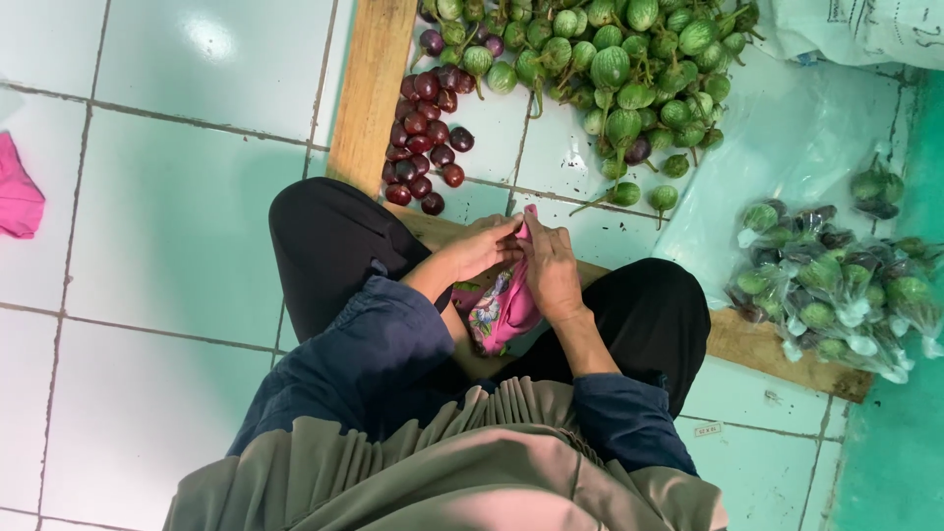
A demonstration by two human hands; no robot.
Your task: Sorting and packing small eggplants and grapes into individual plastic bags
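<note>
Pale tiled floor point(177, 226) with grey grout lines, seen from above, crossed by two wooden planks: one plank point(371, 88) running up the frame at the left of the produce, another plank point(777, 349) slanting beneath the knees toward the lower right. Seated on the floor, black-trousered knees spread, dark blue sleeves pushed to the forearms. Left hand point(480, 246) reaching inward from the left knee, wrist bent, fingers drawn together and pinching the top edge of a pink patterned bag point(501, 313). Right hand point(551, 270) lying just beside it, back of the hand upward, fingers curled down and closed on the same upper edge, thumbs meeting near the bag's mouth. Bag hanging between the knees, just below both hands, touching both. Ahead of the hands, a heap of green round eggplants point(629, 69), too many and too overlapped to count exactly, several dozen at least, with a few purple ones mixed in. Left of that heap, against the upright plank, a smaller cluster of dark red-purple eggplants point(425, 138), roughly twenty. At the right, a pile of clear plastic bags of eggplants point(836, 290), tied and stacked, number not clear, about ten; one more small bag lying apart above them. One white sack point(865, 29) in the upper right corner. One pink cloth point(18, 197) at the far left edge, well apart.
</note>
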